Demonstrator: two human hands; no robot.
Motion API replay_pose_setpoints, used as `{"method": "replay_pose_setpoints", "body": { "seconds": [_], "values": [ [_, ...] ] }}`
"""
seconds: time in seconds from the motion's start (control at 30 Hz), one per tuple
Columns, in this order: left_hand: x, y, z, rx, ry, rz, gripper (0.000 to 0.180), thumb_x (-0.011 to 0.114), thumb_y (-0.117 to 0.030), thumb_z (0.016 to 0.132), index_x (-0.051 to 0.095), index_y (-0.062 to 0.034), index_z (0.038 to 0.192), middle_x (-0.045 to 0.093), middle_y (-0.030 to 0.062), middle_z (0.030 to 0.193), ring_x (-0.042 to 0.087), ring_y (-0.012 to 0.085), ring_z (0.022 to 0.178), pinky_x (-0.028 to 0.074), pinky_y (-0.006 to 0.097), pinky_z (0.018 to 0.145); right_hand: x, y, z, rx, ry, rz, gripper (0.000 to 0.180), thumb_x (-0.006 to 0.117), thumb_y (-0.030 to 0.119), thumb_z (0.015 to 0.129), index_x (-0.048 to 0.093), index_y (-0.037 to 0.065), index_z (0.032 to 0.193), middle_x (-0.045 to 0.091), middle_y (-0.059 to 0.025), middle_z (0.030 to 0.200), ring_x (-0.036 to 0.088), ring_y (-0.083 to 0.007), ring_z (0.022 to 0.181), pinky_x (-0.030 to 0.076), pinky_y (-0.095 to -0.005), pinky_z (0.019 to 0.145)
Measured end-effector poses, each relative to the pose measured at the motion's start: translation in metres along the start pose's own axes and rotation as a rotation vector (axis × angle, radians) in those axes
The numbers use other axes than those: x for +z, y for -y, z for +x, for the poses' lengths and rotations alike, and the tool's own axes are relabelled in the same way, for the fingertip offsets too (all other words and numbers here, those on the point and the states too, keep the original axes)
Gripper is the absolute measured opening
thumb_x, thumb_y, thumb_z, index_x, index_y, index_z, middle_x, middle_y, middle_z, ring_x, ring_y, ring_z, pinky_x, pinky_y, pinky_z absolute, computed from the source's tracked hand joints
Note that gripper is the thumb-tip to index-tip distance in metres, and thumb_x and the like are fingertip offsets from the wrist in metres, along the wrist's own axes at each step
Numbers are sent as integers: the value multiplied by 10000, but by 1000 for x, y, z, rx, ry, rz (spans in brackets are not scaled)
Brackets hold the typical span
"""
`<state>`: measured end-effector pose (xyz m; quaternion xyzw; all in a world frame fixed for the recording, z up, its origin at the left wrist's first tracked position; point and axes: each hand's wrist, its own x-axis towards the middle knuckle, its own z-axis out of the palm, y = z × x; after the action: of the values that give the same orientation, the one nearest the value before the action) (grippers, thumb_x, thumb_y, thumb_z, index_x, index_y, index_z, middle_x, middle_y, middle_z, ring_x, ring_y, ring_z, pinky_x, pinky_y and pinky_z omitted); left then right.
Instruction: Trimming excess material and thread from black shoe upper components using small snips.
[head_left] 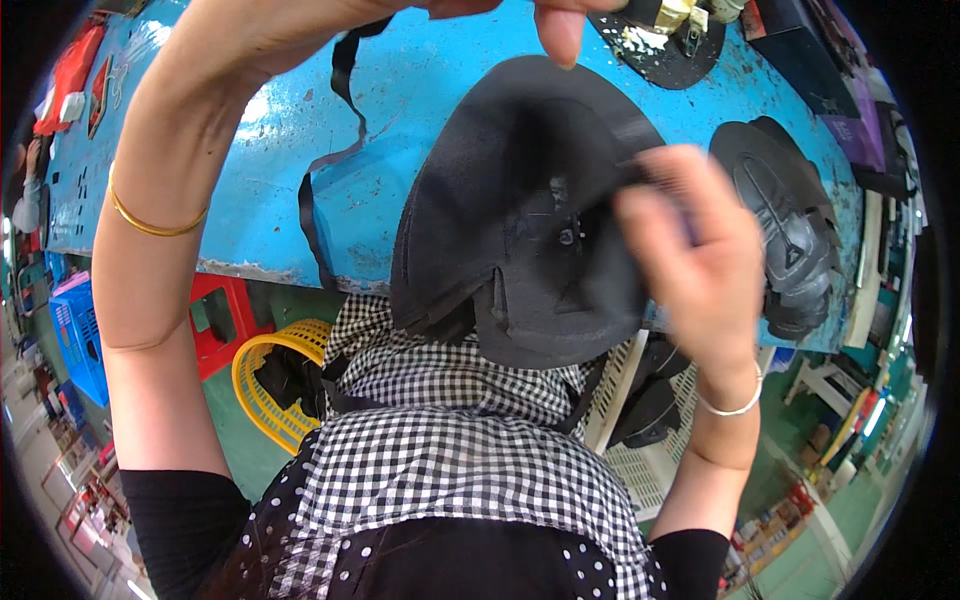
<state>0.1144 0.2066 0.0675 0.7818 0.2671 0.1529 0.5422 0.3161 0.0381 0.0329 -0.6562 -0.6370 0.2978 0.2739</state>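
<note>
A large black rounded panel (pixel 450 220), with raised and recessed shapes at its middle, lies over the near edge of the blue table (pixel 270 190). Its lower end reaches my checked apron. My left hand (pixel 558 32) is at the top edge of the picture, beyond the panel's far rim; one fingertip points down, and the other fingers are cut off. Over the panel's right side is my right hand (pixel 695 250), smeared by motion. Its fingers are curled around something dark and thin that I cannot make out.
At right lies a stack of black moulded panels (pixel 785 220). A dark, glue-spotted board (pixel 670 60) with small containers stands at the far side. A black strap (pixel 310 210) trails across the table's left part. Below are a yellow basket (pixel 250 385), a red stool (pixel 225 320) and a white crate (pixel 645 475).
</note>
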Motion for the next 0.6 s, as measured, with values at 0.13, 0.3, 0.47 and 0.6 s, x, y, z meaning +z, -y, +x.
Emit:
{"method": "replay_pose_setpoints", "body": {
  "seconds": [0.13, 0.3, 0.47, 0.6],
  "values": [
    [10, 1, 13, 6, 302, -175, 133, 707, -170, 936, 716, -37, 939, 738, 25, 806, 613, 36, 674, 458, 205, 629, -66, -109, -76, 30, -719, 480, 347, 491, 159, 1041, 598, -20, 1318, 573, -145, 1408, 573, -262, 1275, 422, -431, 1131],
    [52, 25, 17, 80, 475, 103, 163, 770, -161, 780, 734, -21, 856, 717, 86, 781, 681, 222, 741, 518, 332, 707, -110, -130, -104, 418, -977, 638, 370, 486, 245, 1077, 552, -5, 1341, 592, -148, 1386, 667, -182, 1030, 552, -303, 885],
    [62, 29, 20, 106, 526, 234, 156, 750, -154, 800, 739, -14, 869, 711, 87, 773, 671, 217, 734, 513, 327, 709, -117, -129, -119, 288, -787, 664, 295, 459, 202, 1092, 505, 18, 1318, 474, -2, 820, 294, -33, 531, 236, -205, 454],
    [67, 34, 14, 251, 403, 431, 175, 768, -178, 783, 731, -23, 854, 687, 107, 752, 655, 264, 725, 508, 366, 692, -63, -89, -88, 117, -442, 420, 173, 543, 95, 1033, 537, 37, 1196, 552, -15, 825, 460, -74, 589, 361, -199, 524]
  ]
}}
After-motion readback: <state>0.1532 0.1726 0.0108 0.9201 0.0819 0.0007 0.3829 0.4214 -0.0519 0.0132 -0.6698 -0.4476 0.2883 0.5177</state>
